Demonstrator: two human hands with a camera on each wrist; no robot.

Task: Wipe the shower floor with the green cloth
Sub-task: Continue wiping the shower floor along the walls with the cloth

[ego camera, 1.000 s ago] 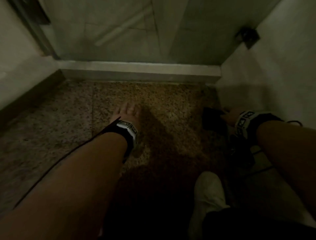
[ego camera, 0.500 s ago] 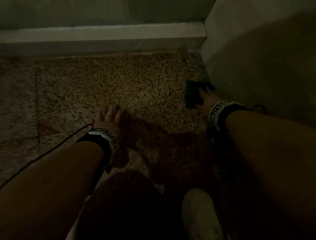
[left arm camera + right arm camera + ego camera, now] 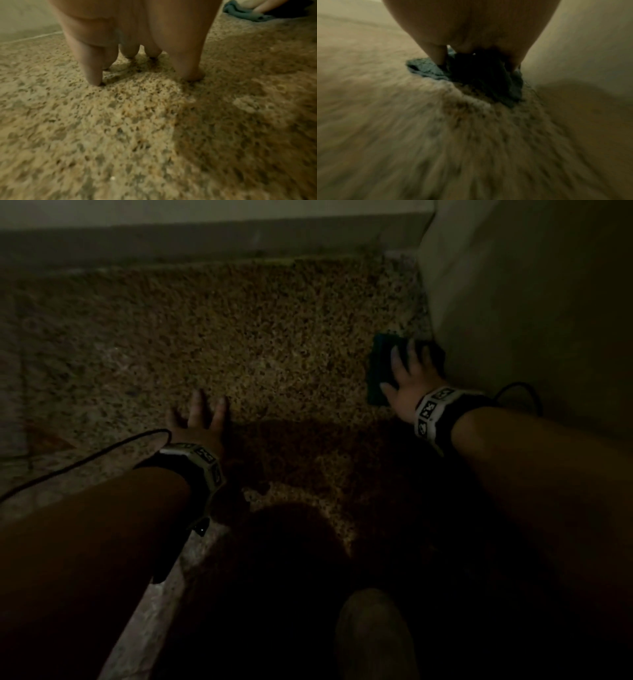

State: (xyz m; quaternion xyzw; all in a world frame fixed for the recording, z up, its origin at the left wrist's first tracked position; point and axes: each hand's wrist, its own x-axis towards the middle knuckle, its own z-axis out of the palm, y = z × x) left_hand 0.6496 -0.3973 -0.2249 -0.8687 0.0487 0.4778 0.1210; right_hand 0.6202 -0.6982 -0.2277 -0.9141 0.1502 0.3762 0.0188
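Green cloth long axis toward curb; right hand pressing flat, left hand spread on floor.

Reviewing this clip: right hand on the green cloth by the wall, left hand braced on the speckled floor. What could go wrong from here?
1. The right hand presses the green cloth with spread fingers rather than gripping it, so the cloth may bunch or slip out on the next stroke.
2. The cloth sits right against the wall; knuckles could scrape it, and the corner strip may be missed.
3. The left hand bears on fingertips on the shower floor; if the floor is wet, it could slide.
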